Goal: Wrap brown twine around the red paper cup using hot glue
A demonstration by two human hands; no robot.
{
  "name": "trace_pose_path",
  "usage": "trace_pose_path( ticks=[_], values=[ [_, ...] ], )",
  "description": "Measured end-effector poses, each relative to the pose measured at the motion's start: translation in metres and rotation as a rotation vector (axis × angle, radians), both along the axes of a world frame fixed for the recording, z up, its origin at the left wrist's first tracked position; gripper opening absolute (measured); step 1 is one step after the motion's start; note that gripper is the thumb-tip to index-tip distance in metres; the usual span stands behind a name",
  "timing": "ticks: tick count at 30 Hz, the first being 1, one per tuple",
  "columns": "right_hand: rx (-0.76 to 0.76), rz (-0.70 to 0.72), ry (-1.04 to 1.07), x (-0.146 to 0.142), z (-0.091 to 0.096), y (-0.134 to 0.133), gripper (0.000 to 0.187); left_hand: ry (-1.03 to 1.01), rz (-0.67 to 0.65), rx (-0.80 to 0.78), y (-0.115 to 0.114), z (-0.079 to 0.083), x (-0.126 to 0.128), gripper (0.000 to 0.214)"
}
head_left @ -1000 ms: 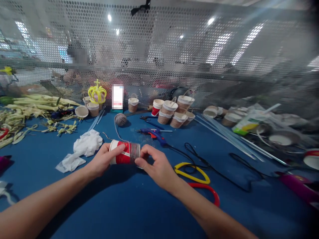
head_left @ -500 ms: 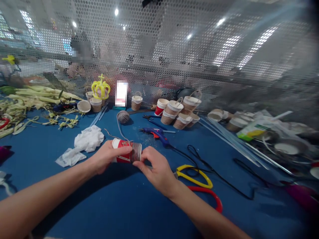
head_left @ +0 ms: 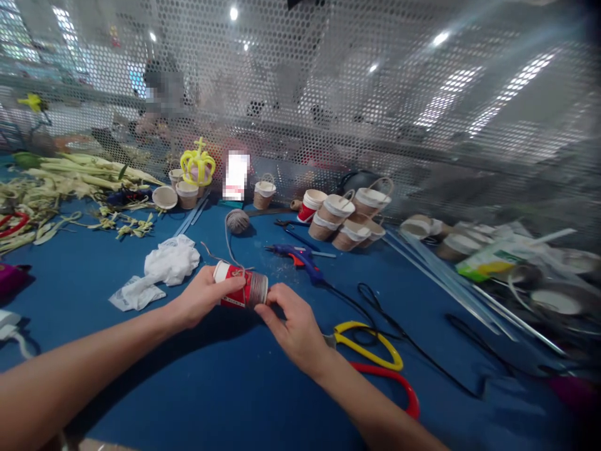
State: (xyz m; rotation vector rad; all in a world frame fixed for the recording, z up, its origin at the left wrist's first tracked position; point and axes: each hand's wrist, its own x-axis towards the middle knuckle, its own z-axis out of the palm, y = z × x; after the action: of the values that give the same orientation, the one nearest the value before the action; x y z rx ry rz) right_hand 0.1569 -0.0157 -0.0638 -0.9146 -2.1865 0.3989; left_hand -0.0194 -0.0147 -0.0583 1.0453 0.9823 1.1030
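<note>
A red and white paper cup (head_left: pixel 238 287) lies on its side in the air above the blue table. Grey-brown yarn (head_left: pixel 258 289) is wound in close rows round its right end. My left hand (head_left: pixel 206 294) is closed round the cup, thumb on top across the red wall. At the wound end, the bent fingers of my right hand (head_left: pixel 288 319) pinch the cup's edge; its fingertips are partly hidden. A strand runs from the cup back to the yarn ball (head_left: pixel 237 221). Right of the cup lies a blue glue gun (head_left: pixel 300 258). Scissors (head_left: pixel 370 344) with yellow and red handles rest beside my right wrist.
Wrapped cups (head_left: pixel 333 210) stand in a group at the back, before a perforated metal screen (head_left: pixel 282 75). White crumpled cloth (head_left: pixel 171 260) lies left. Plant husks (head_left: pixel 94 170) cover the far left. Clear sticks (head_left: pixel 441 275) and the glue gun's black cord (head_left: pixel 413 347) lie right.
The view has shifted slightly, so the things on the table appear a little further right. Both hands keep their hold on the cup, which tilts slightly more.
</note>
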Motion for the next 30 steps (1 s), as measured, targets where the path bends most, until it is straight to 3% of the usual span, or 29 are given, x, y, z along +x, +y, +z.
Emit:
trace_pose_path(
  ticks=[11,15,18,21,23,24,26,30],
  values=[
    [-0.301,-0.107,0.153,0.001,0.008,0.004,0.021,0.074,0.017,0.011,0.003,-0.005,-0.004,0.027],
    [-0.55,-0.205,0.427,0.01,0.025,0.008,0.025,0.13,0.013,0.064,0.003,-0.003,-0.005,0.027],
    [-0.517,-0.272,0.531,0.021,0.046,0.017,0.02,0.156,0.016,0.074,0.004,-0.001,-0.006,0.026],
    [-0.431,-0.394,0.267,0.034,0.062,0.037,0.024,0.185,0.063,0.04,0.006,0.001,-0.007,0.025],
    [-0.387,-0.578,-0.044,0.043,0.062,0.056,0.021,0.2,0.09,0.019,0.009,0.002,-0.009,0.024],
    [-0.396,-0.619,-0.099,0.046,0.059,0.066,0.018,0.203,0.1,0.007,0.01,0.002,-0.01,0.024],
    [-0.446,-0.638,-0.161,0.052,0.048,0.083,0.011,0.202,0.112,-0.02,0.013,0.001,-0.01,0.023],
    [-0.576,-0.58,-0.205,0.06,0.026,0.105,0.015,0.174,0.117,-0.112,0.017,0.0,-0.011,0.022]
  ],
)
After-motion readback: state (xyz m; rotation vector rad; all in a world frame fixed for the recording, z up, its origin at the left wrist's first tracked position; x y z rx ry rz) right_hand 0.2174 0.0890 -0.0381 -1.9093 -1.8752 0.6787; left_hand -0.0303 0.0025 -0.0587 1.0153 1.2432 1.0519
